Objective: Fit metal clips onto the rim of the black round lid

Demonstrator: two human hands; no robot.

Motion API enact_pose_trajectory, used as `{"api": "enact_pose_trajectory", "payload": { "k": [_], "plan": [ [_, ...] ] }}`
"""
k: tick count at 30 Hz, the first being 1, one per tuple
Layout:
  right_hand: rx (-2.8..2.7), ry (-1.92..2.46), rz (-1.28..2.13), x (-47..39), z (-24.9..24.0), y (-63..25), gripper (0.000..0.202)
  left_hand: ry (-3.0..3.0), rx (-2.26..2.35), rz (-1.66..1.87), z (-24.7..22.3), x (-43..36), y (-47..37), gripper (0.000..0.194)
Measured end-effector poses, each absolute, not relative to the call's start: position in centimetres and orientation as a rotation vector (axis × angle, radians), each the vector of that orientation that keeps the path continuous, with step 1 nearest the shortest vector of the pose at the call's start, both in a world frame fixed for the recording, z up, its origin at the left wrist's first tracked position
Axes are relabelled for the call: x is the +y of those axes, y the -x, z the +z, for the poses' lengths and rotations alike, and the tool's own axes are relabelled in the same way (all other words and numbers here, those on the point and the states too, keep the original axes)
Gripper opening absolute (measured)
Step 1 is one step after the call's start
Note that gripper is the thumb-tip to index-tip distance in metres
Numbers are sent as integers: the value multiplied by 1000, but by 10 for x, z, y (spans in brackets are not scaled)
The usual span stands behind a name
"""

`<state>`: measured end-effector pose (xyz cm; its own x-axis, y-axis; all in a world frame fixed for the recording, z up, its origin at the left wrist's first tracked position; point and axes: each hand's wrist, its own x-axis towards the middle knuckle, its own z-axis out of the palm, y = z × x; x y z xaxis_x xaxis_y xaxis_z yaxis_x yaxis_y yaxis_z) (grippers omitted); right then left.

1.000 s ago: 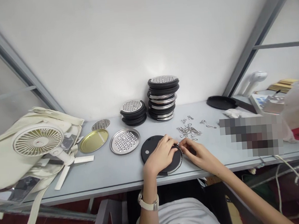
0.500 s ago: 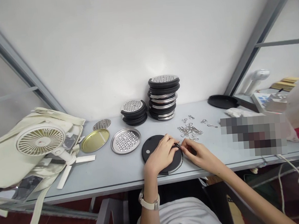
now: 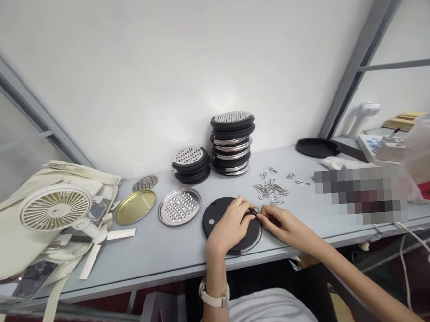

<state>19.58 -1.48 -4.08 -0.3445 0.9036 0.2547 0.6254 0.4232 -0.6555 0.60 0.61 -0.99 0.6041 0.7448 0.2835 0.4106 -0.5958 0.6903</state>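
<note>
We are working at the rim of a black disc (image 3: 214, 211) by the front edge

We are sitting at a grey table (image 3: 151, 249) that is running along a white wall (image 3: 138, 63) between slanting metal posts. Stacks of perforated plates and black holders (image 3: 231, 155) are standing against the wall; a round grater (image 3: 179, 206) and a gold lid (image 3: 135, 207) are lying to the left. The disc is lying flat, its near rim just beside the front edge. We are resting our left hand (image 3: 231, 223) on it with fingers bent toward the right rim; we cannot tell whether they are gripping. Our right hand (image 3: 282, 223) is pinching a small metal piece (image 3: 254, 211) there between thumb and forefinger. Grey tabletop is showing between disc and grater, and to the right of our right hand; loose metal clips (image 3: 272, 189) are bounding that hand's far side.
</note>
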Motion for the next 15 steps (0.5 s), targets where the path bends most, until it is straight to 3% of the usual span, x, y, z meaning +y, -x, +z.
{"api": "enact_pose_trajectory", "payload": {
  "k": [15],
  "plan": [
    [-2080,1282,626,-15,-38,-194,25,-2290,925,780,-11,5,-6,25]
  ]
}}
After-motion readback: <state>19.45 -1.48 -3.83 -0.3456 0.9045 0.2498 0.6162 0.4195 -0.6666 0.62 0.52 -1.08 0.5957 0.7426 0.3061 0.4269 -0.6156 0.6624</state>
